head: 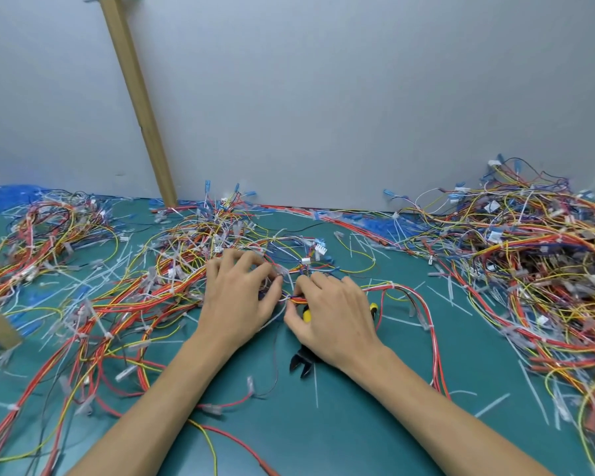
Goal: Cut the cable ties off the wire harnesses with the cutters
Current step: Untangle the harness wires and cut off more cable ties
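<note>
Both hands pinch wire bundle [291, 297]: left hand [241, 297], right hand [334, 317] also palming cutters [303, 362].

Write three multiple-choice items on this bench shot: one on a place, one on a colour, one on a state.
1. The cutters lie:
A. under the right hand
B. on the far-left pile
C. against the wall

2. The mat is:
A. red
B. teal green
C. white

3. The left hand is:
A. raised and empty
B. pinching wires
C. gripping the cutters

Key: 1 A, black jaws stick out below the right palm; 2 B, teal shows between wires; 3 B, fingertips meet on the bundle.
</note>
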Tool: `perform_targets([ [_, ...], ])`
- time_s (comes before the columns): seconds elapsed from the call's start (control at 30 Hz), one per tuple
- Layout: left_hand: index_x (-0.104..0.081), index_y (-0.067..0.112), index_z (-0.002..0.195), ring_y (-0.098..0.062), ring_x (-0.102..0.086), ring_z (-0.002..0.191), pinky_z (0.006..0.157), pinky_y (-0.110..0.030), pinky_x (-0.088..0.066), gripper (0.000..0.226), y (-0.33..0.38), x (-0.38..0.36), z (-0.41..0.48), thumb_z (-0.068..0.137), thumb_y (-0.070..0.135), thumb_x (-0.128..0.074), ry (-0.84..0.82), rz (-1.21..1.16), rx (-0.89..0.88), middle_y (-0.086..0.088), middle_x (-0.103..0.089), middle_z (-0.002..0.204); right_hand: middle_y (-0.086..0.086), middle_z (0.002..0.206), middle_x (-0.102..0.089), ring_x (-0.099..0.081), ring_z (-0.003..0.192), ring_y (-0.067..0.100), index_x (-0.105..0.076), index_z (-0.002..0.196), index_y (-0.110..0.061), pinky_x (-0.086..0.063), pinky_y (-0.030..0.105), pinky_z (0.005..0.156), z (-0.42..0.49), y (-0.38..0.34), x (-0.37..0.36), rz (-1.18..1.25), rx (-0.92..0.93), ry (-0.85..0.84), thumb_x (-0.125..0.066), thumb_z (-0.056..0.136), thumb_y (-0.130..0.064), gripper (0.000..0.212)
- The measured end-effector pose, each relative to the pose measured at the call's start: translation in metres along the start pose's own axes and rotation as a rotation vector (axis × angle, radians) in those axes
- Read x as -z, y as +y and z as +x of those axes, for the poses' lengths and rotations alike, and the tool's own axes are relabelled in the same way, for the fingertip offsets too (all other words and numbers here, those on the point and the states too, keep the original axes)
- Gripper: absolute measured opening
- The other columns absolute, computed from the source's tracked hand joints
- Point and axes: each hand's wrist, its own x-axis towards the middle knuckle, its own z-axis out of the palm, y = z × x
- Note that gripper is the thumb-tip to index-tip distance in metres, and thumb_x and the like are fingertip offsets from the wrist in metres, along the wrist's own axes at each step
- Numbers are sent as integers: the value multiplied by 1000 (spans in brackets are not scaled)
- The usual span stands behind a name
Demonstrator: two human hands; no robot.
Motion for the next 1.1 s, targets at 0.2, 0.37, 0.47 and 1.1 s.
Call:
perform_targets([
  [0.2, -74, 24, 99, -23, -52, 105, 86, -37, -35, 19, 11, -1, 43, 95, 27, -55, -171, 43, -129, 7, -72, 96, -5, 80, -63, -56, 80, 22, -68, 79, -19, -44, 38, 69, -1, -1, -2, 25, 10, 23, -55, 88, -38, 25],
  [0.37, -72, 31, 110, -25, -53, 117, 98, -43, -36, 33, 19, -24, 67, 100, 31, -41, -517, 186, 102, 0, -68, 113, -6, 73, -65, -55, 77, 20, -72, 74, -19, -42, 31, 67, -2, 2, -4, 74, 51, 70, -60, 85, -34, 21],
  [0.47, -71, 38, 115, -18, -56, 120, 105, -44, -36, 22, 9, -26, 75, 99, 36, -55, -628, -123, 257, 7, -71, 113, -6, 70, -64, -55, 75, 19, -72, 72, -20, -42, 29, 68, 0, 1, -6, 78, 67, 93, -60, 84, -33, 22],
  [1.1, -57, 20, 104, -16, -63, 99, 104, -42, -39, 6, 7, -28, 65, 99, 18, -56, -479, -477, 353, 15, -69, 86, -5, 73, -67, -55, 80, 19, -74, 75, -19, -46, 34, 68, -1, 0, -3, 65, -6, 3, -53, 88, -34, 30],
])
